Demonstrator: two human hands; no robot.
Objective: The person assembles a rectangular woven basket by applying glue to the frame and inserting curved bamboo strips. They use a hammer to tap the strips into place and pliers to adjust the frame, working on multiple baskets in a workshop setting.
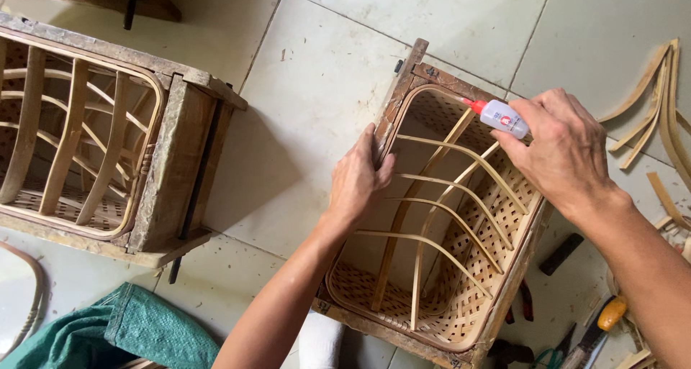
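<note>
A woven bamboo basket sits inside a wooden frame mould on the tiled floor, with thin curved bamboo ribs crossing its inside. My left hand grips the mould's left edge. A small white glue bottle with a red tip is held in my right hand. Its nozzle points at the basket's upper rim, near the top end of a rib.
A second wooden mould with a basket stands at the left. A green woven sack lies at the bottom left. Curved bamboo strips lie at the right. Pliers, scissors and a yellow-handled tool rest at the bottom right.
</note>
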